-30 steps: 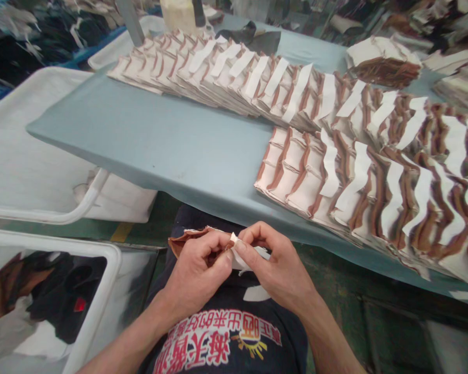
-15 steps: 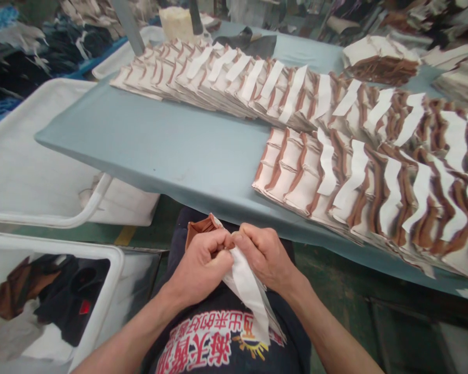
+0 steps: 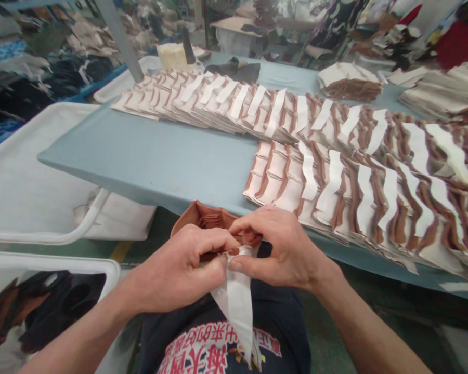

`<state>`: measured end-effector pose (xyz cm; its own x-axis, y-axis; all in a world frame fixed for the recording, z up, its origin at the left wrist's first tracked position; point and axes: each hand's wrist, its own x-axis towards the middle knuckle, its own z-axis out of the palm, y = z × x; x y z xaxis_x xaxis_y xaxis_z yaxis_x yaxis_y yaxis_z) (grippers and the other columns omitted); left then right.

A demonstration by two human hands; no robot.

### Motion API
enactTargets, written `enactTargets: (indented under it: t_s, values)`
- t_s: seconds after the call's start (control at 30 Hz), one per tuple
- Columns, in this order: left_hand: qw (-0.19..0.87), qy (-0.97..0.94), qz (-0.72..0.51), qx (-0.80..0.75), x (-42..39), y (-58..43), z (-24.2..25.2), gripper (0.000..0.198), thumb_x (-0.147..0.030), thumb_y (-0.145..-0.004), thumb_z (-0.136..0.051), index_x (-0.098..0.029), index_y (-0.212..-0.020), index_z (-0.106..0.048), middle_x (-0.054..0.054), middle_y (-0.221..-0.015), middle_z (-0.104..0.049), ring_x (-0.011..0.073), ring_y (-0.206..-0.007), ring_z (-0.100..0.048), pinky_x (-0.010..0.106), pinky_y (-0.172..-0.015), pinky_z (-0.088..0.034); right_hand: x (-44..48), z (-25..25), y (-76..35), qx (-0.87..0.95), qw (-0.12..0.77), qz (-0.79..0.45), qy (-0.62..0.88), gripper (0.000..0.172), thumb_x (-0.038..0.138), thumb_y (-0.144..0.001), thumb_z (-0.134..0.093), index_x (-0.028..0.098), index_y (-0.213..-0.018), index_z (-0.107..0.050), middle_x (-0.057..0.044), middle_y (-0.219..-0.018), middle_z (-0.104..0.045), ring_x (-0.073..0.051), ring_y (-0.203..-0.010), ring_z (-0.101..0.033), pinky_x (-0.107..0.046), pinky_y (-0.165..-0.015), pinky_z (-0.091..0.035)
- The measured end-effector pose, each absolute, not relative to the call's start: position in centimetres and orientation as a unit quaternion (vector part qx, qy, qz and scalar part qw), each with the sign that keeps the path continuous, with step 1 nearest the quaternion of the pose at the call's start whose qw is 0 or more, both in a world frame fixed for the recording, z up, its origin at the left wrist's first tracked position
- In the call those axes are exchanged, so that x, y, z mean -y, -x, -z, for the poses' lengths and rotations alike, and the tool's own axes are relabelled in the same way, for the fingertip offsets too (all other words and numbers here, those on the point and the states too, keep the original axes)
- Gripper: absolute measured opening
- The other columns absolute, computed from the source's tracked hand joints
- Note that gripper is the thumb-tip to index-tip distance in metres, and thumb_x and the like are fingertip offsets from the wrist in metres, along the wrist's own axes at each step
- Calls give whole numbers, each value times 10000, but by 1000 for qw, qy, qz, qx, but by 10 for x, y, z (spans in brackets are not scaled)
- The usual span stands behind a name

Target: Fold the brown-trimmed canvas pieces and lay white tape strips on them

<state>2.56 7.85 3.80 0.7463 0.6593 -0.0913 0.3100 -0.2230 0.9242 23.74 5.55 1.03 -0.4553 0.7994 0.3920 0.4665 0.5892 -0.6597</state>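
Between my hands, low over my lap, is a folded piece of brown material with an off-white backing point(image 3: 207, 215). Its brown side opens toward the table, and a white strip point(image 3: 239, 293) hangs down from it toward my apron. My left hand point(image 3: 197, 265) pinches the piece's edge between thumb and fingers. Close beside it, my right hand point(image 3: 275, 246) grips the same edge at the top of the strip, thumb and forefinger closed on it. The exact pinch points are partly hidden by my fingers.
On the blue-covered table point(image 3: 171, 163) lie two long rows of similar brown-and-white pieces point(image 3: 273, 169), many with white strips. A further stack point(image 3: 349, 80) sits behind. At left stand a white tub point(image 3: 27, 171) and a bin point(image 3: 109, 267) holding dark and brown scraps.
Both hands have risen slightly toward the table edge, and the brown side has opened wider. The right hand's fingers now arch over the edge. The view has tilted up a little.
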Motion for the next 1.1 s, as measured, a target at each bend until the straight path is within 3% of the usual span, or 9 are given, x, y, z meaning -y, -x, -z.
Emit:
enactTargets:
  t_s: [0.1,0.3,0.5,0.6,0.77,0.83,0.97,1.1]
  values:
    - [527,-763,-162,-338,-76,-21,-42,176,-95,-803,-482,-174,-821,-638,-65,-681,-600,77,-575,-492,204,-542,-352,-58,-20,-240,856,280,-199,387,312,446,-904,-733,192,-753,-631,22,-620,-634,-133,-564,-552,-288,-594,-324]
    - [503,-768,-170,-359,-72,-16,-37,114,-101,-827,-498,-211,-843,-524,-89,-652,-552,83,-540,-470,221,-514,-334,-57,-30,-232,878,243,-192,366,298,297,-924,-685,190,-665,-584,19,-600,-588,-128,-571,-493,-309,-600,-279]
    - [371,-845,-233,-307,-71,-9,-29,203,-31,-856,-467,-223,-884,-526,-82,-738,-572,68,-592,-522,196,-559,-368,-61,-20,-231,823,238,-370,360,314,265,-937,-705,180,-682,-543,66,-609,-504,-77,-553,-407,-256,-557,-252]
    - [334,-864,-282,-252,-71,-6,-14,240,-23,-876,-464,-236,-970,-523,-63,-775,-629,85,-626,-588,197,-607,-426,-60,-13,-229,717,248,-532,377,363,368,-927,-724,186,-682,-528,81,-605,-447,-66,-534,-350,-220,-504,-247]
    - [311,-865,-361,-157,-71,-6,17,310,-22,-830,-459,-234,-1049,-518,4,-770,-676,147,-615,-615,253,-605,-456,-48,3,-220,476,261,-765,347,590,731,-790,-744,183,-716,-539,77,-595,-421,-59,-508,-303,-201,-445,-224]
    - [298,-862,-383,-144,-71,-8,28,301,-32,-814,-467,-225,-1034,-538,32,-774,-693,162,-607,-621,269,-605,-453,-42,11,-216,430,283,-782,351,623,779,-801,-699,185,-723,-530,82,-578,-406,-51,-477,-281,-197,-425,-216]
    - [300,-845,-411,-165,-69,-14,40,225,-44,-805,-469,-225,-912,-549,21,-681,-666,157,-567,-597,269,-581,-426,-36,21,-210,401,320,-774,370,562,710,-866,-686,199,-735,-492,84,-594,-411,-50,-467,-296,-188,-422,-241]
    - [319,-828,-409,-211,-71,-12,32,252,-66,-817,-477,-227,-994,-556,-29,-666,-642,128,-527,-558,247,-552,-427,-37,5,-217,511,311,-700,390,440,570,-989,-591,199,-765,-511,76,-626,-411,-71,-511,-317,-208,-459,-256]
